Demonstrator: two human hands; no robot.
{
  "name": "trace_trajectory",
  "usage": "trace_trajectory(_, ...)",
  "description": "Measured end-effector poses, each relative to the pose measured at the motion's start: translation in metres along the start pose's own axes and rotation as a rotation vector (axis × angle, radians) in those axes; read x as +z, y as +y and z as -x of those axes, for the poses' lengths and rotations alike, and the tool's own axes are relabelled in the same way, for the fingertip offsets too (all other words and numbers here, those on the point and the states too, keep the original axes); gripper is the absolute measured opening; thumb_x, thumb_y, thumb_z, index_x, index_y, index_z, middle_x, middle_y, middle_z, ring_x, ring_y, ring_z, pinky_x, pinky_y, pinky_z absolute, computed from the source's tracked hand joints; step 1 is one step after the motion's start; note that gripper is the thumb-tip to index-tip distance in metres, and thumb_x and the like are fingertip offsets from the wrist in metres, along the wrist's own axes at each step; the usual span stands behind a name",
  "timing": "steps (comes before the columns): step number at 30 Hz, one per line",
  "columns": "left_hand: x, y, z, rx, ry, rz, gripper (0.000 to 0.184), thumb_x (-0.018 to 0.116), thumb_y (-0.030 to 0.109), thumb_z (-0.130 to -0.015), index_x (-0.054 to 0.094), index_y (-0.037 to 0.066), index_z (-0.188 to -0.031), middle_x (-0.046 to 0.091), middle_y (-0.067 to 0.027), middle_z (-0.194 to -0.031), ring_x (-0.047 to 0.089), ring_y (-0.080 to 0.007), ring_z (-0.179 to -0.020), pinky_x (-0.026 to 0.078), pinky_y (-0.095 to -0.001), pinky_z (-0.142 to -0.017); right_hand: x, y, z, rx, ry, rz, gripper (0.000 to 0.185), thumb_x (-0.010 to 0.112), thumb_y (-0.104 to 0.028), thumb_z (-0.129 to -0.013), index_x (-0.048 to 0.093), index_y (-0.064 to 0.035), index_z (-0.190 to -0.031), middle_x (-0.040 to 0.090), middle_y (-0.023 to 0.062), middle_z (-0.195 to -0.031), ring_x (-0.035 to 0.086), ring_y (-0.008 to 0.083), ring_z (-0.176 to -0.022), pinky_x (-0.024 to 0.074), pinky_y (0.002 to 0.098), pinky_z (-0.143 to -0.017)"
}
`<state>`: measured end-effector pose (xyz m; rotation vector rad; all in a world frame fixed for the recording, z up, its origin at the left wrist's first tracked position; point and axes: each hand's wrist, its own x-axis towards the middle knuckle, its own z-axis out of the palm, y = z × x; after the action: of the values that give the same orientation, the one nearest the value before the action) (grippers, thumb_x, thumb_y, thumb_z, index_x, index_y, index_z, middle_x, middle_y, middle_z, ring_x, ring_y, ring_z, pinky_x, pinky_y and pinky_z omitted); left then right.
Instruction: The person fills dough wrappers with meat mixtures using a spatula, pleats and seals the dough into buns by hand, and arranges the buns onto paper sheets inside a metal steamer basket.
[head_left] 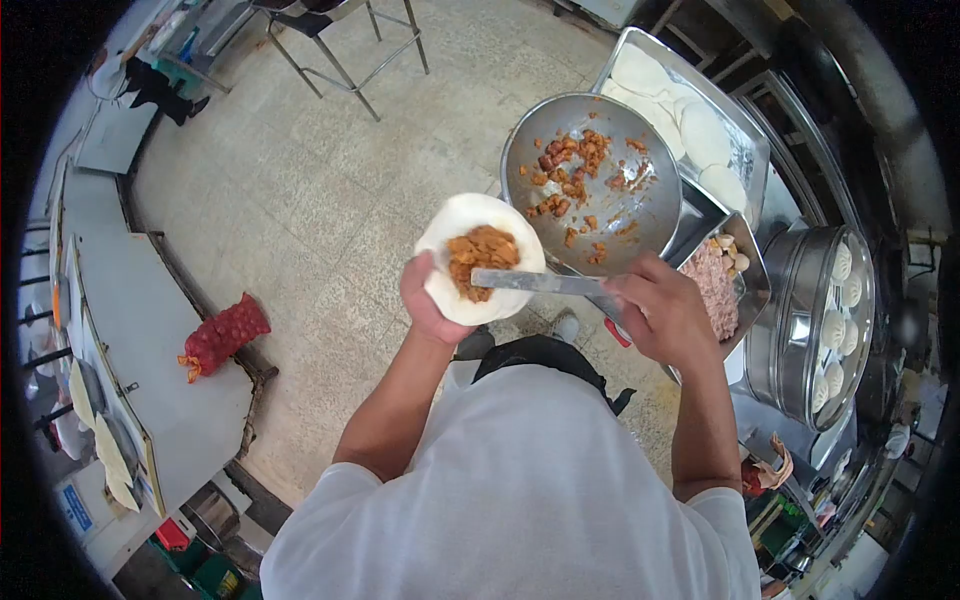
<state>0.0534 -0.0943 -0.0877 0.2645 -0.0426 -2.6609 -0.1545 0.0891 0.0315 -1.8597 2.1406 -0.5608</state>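
A round white dough wrapper (437, 235) lies across my left hand (430, 305), whose fingers curl up around its edge from below. Brown chunky filling (485, 252) is heaped on the middle of the wrapper. My right hand (655, 305) grips a flat metal spatula (545, 283), and the blade's tip touches the filling. Just beyond is a large steel bowl (640, 225) with more of the brown filling scattered inside. Beside that bowl, a metal container (757, 290) holds pale pink minced filling (712, 290).
A metal tray (750, 150) at the upper right holds dough wrappers (705, 135). Stacked steamers (785, 325) with pleated buns (833, 328) stand at the right. A red mesh sack (228, 335) rests on the left counter (200, 420). A metal-legged stool (345, 75) stands ahead.
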Motion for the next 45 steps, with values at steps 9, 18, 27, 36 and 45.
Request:
trace_trajectory(9,-0.02,0.04,0.023,0.007,-0.175,-0.063,0.103,0.05,0.078,-0.081,0.029,0.006,-0.15,0.036,-0.0194,-0.152,0.038,-0.0381,-0.138,0.03,-0.0565,-0.114,0.041,0.054,0.008,0.432,0.039,0.167,0.023,0.055,-0.009,-0.088,0.065,-0.0084,-0.109,0.063,0.0186,-0.097,0.065,0.0393,-0.084,0.0528,0.0478,-0.072)
trace_trajectory(18,-0.033,0.036,0.017,-0.087,-0.237,-0.001,0.12,0.046,0.09,-0.07,0.025,0.005,-0.152,0.028,-0.0193,-0.156,0.032,-0.0405,-0.141,0.025,-0.0599,-0.114,0.076,0.06,-0.005,0.687,-0.062,0.281,0.029,0.05,-0.012,-0.086,0.065,-0.0058,-0.11,0.065,0.0198,-0.104,0.067,0.0392,-0.091,0.0544,0.0479,-0.079)
trace_trajectory(27,-0.045,0.032,0.004,-0.027,-0.343,0.084,0.116,0.052,0.085,-0.073,0.025,0.006,-0.153,0.028,-0.0178,-0.157,0.03,-0.0399,-0.142,0.026,-0.0593,-0.114,0.091,0.048,0.0,0.496,-0.064,0.187,0.031,0.054,-0.011,-0.085,0.066,-0.0068,-0.113,0.066,0.0186,-0.105,0.068,0.0375,-0.088,0.0555,0.0469,-0.077)
trace_trajectory(36,-0.095,0.021,-0.035,-0.002,-0.019,0.05,0.08,0.05,0.06,-0.091,0.037,0.003,-0.146,0.043,-0.0221,-0.146,0.043,-0.0411,-0.134,0.031,-0.058,-0.113,0.11,0.025,0.012,0.508,0.047,0.12,0.033,0.057,-0.008,-0.084,0.064,-0.0061,-0.116,0.067,0.0204,-0.101,0.067,0.0389,-0.085,0.055,0.0486,-0.074)
trace_trajectory(45,-0.075,0.004,-0.036,0.033,-0.004,-0.048,0.065,0.057,0.042,-0.092,0.041,0.002,-0.143,0.048,-0.0207,-0.142,0.046,-0.0393,-0.131,0.034,-0.0571,-0.111,0.112,0.014,0.02,0.363,0.278,-0.297,0.027,0.059,-0.001,-0.086,0.066,-0.0011,-0.113,0.065,0.0191,-0.095,0.065,0.0351,-0.085,0.0512,0.0395,-0.077)
